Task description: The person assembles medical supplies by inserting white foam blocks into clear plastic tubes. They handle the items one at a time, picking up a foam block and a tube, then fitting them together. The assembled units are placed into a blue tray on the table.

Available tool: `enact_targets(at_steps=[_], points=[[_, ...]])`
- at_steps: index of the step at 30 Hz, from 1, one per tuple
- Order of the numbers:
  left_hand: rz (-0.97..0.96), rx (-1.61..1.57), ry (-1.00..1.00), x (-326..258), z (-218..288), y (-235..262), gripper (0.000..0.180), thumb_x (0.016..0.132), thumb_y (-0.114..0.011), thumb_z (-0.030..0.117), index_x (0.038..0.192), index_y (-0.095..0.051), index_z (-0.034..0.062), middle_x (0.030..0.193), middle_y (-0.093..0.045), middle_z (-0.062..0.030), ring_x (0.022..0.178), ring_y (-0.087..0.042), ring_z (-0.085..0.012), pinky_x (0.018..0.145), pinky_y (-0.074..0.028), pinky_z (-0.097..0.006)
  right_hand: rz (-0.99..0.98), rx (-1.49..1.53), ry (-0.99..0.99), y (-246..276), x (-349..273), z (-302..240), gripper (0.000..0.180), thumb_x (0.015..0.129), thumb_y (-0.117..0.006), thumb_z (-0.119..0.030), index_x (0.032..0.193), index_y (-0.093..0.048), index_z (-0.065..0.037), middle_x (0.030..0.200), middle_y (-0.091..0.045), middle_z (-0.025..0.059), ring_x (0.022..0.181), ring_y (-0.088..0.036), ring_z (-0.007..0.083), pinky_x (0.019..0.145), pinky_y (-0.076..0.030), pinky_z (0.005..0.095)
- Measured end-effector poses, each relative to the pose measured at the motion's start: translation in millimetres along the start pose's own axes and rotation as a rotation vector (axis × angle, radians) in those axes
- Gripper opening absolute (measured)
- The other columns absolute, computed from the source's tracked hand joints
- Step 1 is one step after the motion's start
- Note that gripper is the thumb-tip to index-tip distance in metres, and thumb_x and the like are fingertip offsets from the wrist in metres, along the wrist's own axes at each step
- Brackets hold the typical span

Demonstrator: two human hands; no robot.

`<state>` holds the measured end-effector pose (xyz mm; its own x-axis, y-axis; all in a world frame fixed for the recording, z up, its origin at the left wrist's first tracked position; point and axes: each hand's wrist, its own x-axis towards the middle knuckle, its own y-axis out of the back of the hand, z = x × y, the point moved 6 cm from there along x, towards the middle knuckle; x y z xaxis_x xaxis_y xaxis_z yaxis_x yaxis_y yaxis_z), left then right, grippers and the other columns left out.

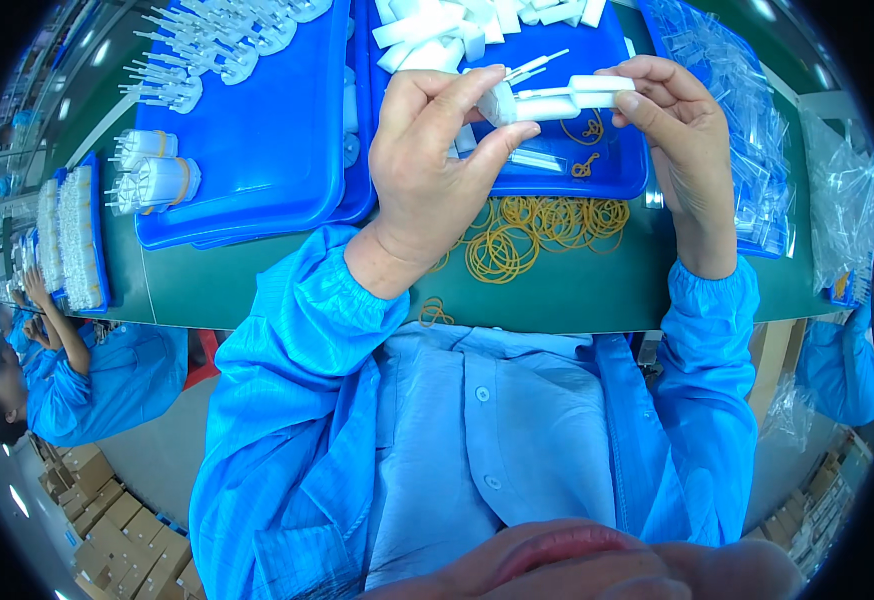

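Observation:
Between thumb and fingers, my left hand (435, 160) grips a white round base with thin prongs (498, 103), tilted so the prongs point right. White foam blocks (547, 108) sit along some of the prongs; other prongs are bare. My right hand (679, 125) pinches the far end of a pair of white blocks (602, 84) at the right of the base. Both hands are raised over the middle blue tray (612, 180), which holds a heap of loose white foam blocks (457, 30), a clear strip (537, 160) and a few yellow rubber bands (585, 168).
More rubber bands (517, 240) lie on the green table (357, 290). The left blue tray (257, 160) holds white pronged bases (222, 50) and banded bundles (162, 185). Clear plastic pieces (727, 100) fill the right tray. A clear bag (842, 180) lies beyond. Other people (107, 385) work at left.

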<state>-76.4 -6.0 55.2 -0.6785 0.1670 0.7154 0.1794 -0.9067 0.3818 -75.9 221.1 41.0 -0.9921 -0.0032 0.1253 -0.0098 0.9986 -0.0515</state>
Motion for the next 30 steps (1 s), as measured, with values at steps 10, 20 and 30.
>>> enact_targets(at_steps=[10,20,30], points=[[-0.076,0.001,-0.005,-4.9,4.0,-7.1,0.049,0.063,-0.088,0.008,0.109,-0.07,0.0068,0.092,-0.058,-0.006,0.08,-0.062,-0.0166,0.067,-0.055,-0.027,-0.016,0.043,-0.002,-6.4,-4.5,0.9,0.025,0.09,-0.066,-0.007,0.113,-0.063,0.003,0.109,-0.068,0.015,0.093,-0.066,0.0163,0.08,-0.054,0.0255],[-0.1,-0.42,0.205,-12.2,-13.2,-19.8,0.042,0.074,-0.076,-0.009,0.113,-0.06,-0.0041,0.113,-0.048,-0.0084,0.106,-0.062,-0.0239,0.094,-0.058,-0.037,-0.036,0.017,0.089,-17.2,-10.3,-1.4,0.02,0.091,-0.064,-0.005,0.109,-0.068,0.002,0.108,-0.067,0.0131,0.093,-0.066,0.017,0.08,-0.054,0.0256],[-0.157,-0.523,0.341,-16.0,-13.0,-24.3,0.041,0.076,-0.074,-0.011,0.113,-0.058,-0.0023,0.117,-0.052,-0.01,0.112,-0.06,-0.0259,0.096,-0.055,-0.037,-0.052,-0.195,0.263,-25.2,-10.9,-6.7,0.016,0.085,-0.07,-0.003,0.1,-0.072,-0.001,0.103,-0.064,0.0067,0.096,-0.061,0.0152,0.082,-0.05,0.025]])
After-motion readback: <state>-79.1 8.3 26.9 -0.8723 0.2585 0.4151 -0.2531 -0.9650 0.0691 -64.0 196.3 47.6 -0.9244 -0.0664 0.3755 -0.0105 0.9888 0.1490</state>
